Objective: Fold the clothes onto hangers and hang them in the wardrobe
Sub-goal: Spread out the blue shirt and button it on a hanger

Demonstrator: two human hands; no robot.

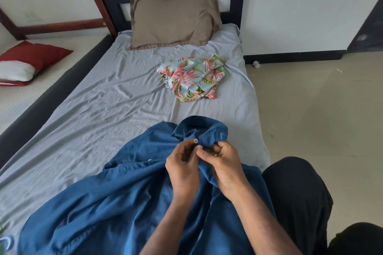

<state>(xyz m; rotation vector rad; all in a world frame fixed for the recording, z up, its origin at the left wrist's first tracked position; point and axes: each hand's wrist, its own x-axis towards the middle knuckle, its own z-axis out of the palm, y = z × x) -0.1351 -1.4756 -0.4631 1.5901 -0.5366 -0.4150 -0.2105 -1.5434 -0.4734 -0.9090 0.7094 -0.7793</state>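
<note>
On bed [87, 114], near foot: blue shirt [128, 192] spread out. Left hand [182, 170] and right hand [221, 165] both pinch placket below collar. Floral shirt [192, 76] crumpled near pillow [172, 20].

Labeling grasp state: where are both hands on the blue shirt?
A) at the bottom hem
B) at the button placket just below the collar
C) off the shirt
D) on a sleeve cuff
B: the left hand and right hand pinch the blue shirt at the front opening beside a white button, just below the collar.
</note>
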